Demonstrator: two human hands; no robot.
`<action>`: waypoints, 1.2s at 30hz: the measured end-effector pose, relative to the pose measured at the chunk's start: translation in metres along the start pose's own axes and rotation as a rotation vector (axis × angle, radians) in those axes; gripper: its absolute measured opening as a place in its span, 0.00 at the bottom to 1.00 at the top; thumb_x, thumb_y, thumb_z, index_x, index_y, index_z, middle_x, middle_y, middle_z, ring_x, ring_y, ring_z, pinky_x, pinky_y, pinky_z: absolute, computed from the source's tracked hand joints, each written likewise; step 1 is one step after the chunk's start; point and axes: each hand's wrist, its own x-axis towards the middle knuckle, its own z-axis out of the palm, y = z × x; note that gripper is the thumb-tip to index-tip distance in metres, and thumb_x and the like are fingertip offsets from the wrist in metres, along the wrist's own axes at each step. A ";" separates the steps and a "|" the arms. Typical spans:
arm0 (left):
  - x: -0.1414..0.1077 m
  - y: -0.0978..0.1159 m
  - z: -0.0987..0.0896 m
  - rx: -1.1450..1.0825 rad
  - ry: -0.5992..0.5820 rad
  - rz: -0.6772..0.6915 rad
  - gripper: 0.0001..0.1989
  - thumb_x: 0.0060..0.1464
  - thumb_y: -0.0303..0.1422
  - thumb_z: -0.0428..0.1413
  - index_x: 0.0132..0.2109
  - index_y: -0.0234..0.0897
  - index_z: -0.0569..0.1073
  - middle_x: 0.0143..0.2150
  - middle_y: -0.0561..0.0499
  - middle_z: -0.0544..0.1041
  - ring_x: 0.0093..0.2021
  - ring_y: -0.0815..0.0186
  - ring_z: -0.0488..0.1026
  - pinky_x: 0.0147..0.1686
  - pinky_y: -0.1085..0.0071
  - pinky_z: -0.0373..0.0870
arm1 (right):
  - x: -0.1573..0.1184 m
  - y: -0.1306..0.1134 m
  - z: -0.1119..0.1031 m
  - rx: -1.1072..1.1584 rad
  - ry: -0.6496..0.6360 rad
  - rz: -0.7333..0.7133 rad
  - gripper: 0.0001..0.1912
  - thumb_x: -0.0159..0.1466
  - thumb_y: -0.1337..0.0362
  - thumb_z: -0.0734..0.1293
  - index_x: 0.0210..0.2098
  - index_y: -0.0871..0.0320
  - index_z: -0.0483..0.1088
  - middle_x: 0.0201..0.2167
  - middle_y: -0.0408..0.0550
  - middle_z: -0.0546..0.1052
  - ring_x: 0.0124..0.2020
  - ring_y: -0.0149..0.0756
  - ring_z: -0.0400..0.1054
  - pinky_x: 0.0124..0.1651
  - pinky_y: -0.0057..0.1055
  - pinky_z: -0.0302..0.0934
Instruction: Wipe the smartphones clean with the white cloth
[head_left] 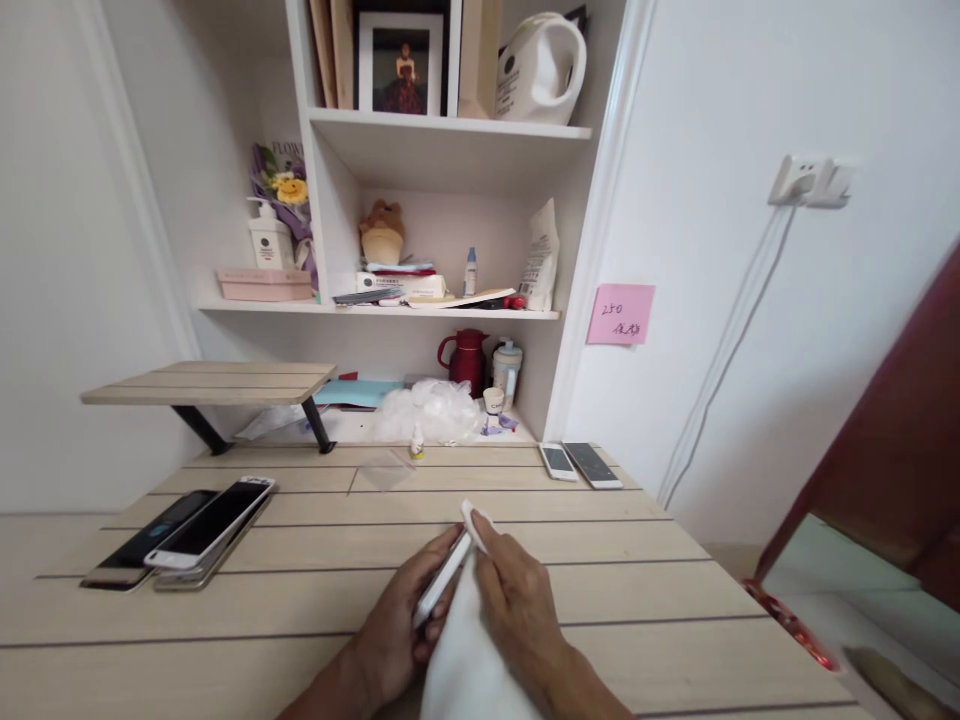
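One smartphone [442, 580] gripped in left hand [394, 640]

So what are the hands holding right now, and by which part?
The left hand grips a white smartphone by its long edges. The right hand holds a white cloth by its upper part, against the phone's top end.

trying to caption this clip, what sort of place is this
Most likely a room in a home, a study or bedroom corner: a plank desk with several smartphones, white built-in shelves holding a framed picture and a plush toy, and a handwritten pink sticky note on the wall.
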 end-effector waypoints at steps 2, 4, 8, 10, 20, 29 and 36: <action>0.004 -0.001 -0.003 -0.027 0.045 -0.015 0.17 0.48 0.48 0.61 0.35 0.37 0.74 0.15 0.61 0.58 0.13 0.78 0.50 0.14 0.80 0.39 | -0.005 -0.006 0.004 0.027 -0.067 -0.105 0.26 0.68 0.70 0.55 0.65 0.54 0.58 0.31 0.48 0.73 0.30 0.36 0.70 0.35 0.32 0.67; 0.007 -0.001 -0.006 -0.073 0.087 -0.019 0.20 0.46 0.50 0.61 0.27 0.36 0.71 0.14 0.62 0.56 0.13 0.79 0.48 0.14 0.81 0.40 | -0.009 -0.014 0.009 0.046 -0.137 -0.213 0.26 0.68 0.70 0.56 0.65 0.55 0.58 0.30 0.48 0.73 0.29 0.37 0.69 0.33 0.32 0.67; 0.005 0.000 -0.003 -0.066 0.056 -0.007 0.19 0.49 0.50 0.60 0.31 0.36 0.73 0.15 0.62 0.56 0.14 0.79 0.48 0.14 0.80 0.41 | -0.006 -0.011 0.012 0.019 -0.108 -0.131 0.25 0.68 0.70 0.55 0.64 0.55 0.60 0.32 0.49 0.74 0.30 0.37 0.71 0.35 0.33 0.68; 0.001 0.003 0.001 -0.022 0.016 0.035 0.16 0.51 0.46 0.60 0.41 0.39 0.74 0.18 0.61 0.59 0.15 0.78 0.51 0.14 0.80 0.39 | -0.002 0.001 0.009 -0.001 -0.044 -0.004 0.25 0.68 0.69 0.54 0.63 0.55 0.61 0.34 0.49 0.76 0.32 0.37 0.72 0.38 0.33 0.69; 0.008 0.001 -0.005 0.035 0.003 -0.096 0.25 0.52 0.51 0.57 0.20 0.36 0.62 0.13 0.61 0.55 0.13 0.79 0.48 0.13 0.80 0.41 | -0.005 -0.011 0.009 -0.015 -0.086 -0.126 0.27 0.68 0.70 0.54 0.66 0.56 0.56 0.34 0.50 0.75 0.30 0.37 0.71 0.37 0.33 0.69; 0.010 0.000 -0.007 -0.022 -0.017 -0.175 0.26 0.51 0.50 0.56 0.18 0.36 0.60 0.11 0.60 0.55 0.11 0.79 0.48 0.12 0.81 0.38 | -0.007 -0.017 0.005 -0.010 -0.084 -0.143 0.26 0.68 0.69 0.55 0.65 0.56 0.59 0.32 0.49 0.74 0.30 0.37 0.71 0.35 0.32 0.69; 0.008 0.001 -0.008 -0.065 -0.014 -0.183 0.23 0.51 0.48 0.57 0.20 0.35 0.65 0.12 0.60 0.56 0.11 0.79 0.49 0.12 0.82 0.36 | -0.005 -0.007 0.006 -0.022 -0.069 -0.041 0.25 0.69 0.69 0.54 0.65 0.55 0.59 0.35 0.50 0.74 0.31 0.38 0.72 0.36 0.34 0.70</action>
